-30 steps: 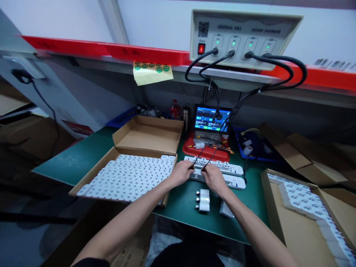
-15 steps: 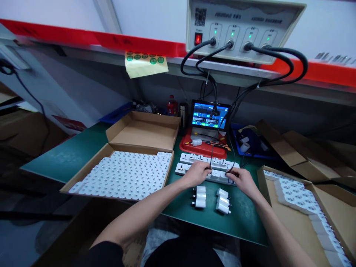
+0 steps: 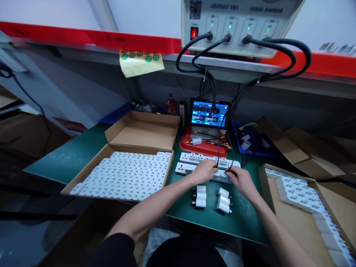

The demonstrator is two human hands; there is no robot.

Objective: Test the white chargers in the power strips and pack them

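My left hand (image 3: 205, 172) is closed over the near white power strip (image 3: 181, 168), pinching the end of a thin black cable (image 3: 218, 146). A short way to the right, my right hand (image 3: 242, 181) pinches a second black cable (image 3: 232, 150) above the right part of the same strip. White plug chargers sit in that strip, partly covered by my fingers. Behind it lies another white power strip (image 3: 192, 156) with bare sockets. Nearer me on the green table are two short rows of white plug chargers, a left row (image 3: 200, 196) and a right row (image 3: 223, 200).
On the left, an open cardboard box (image 3: 170, 167) holds many white chargers; a part-filled box (image 3: 292, 215) stands at right. Behind the strips are a red tray (image 3: 204, 150) and a lit screen (image 3: 210, 114). Black cables hang from the tester box (image 3: 239, 26) on the shelf.
My left hand has moved a little to the right along the near power strip with its cable, closer to my right hand. My right hand stays at nearly the same place.
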